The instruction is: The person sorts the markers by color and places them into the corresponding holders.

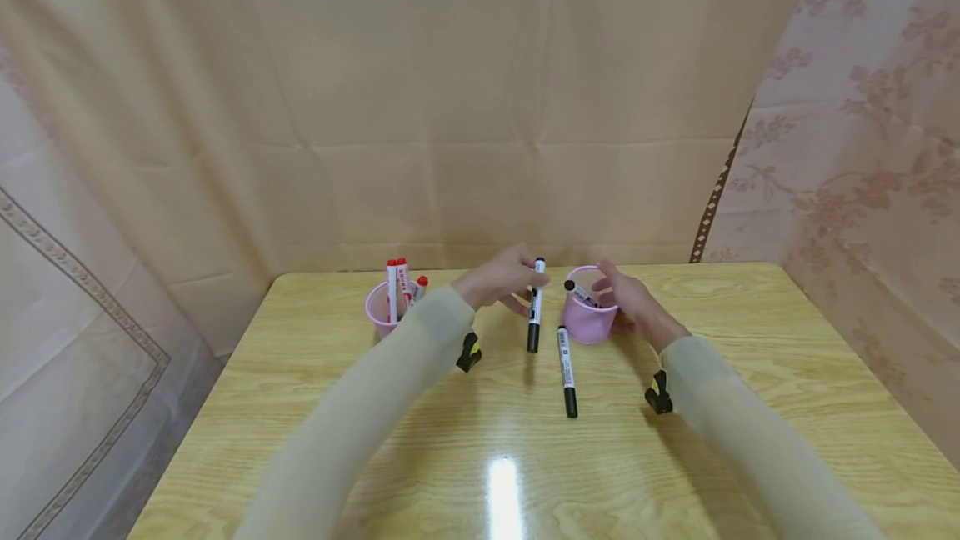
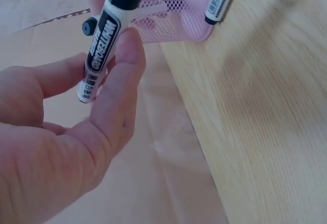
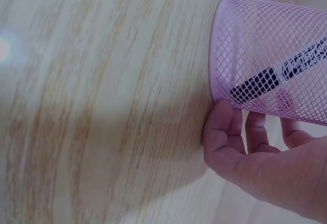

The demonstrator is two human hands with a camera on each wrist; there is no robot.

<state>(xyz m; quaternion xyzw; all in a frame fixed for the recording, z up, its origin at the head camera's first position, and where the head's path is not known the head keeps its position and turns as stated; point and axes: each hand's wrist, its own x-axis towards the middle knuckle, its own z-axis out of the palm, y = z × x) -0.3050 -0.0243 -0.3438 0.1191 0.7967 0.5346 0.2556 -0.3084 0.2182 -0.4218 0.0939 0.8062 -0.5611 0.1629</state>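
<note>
My left hand (image 1: 504, 277) pinches a black-capped whiteboard marker (image 1: 536, 307) between thumb and fingers, its black cap pointing down above the table. In the left wrist view the lettering on this whiteboard marker (image 2: 103, 40) shows clearly. My right hand (image 1: 634, 300) holds the side of a pink mesh pen cup (image 1: 588, 326), fingers curved against the mesh in the right wrist view. Inside that cup leans another black marker (image 3: 278, 75), seen through the mesh. A third black marker (image 1: 567, 373) lies on the table just in front of the cup.
On the left stands a second pink pen cup (image 1: 380, 327) with several red-capped markers (image 1: 403, 280), partly behind my left forearm. Both cups are near the back edge of the wooden table (image 1: 450, 440). A beige curtain (image 1: 480, 107) hangs behind it.
</note>
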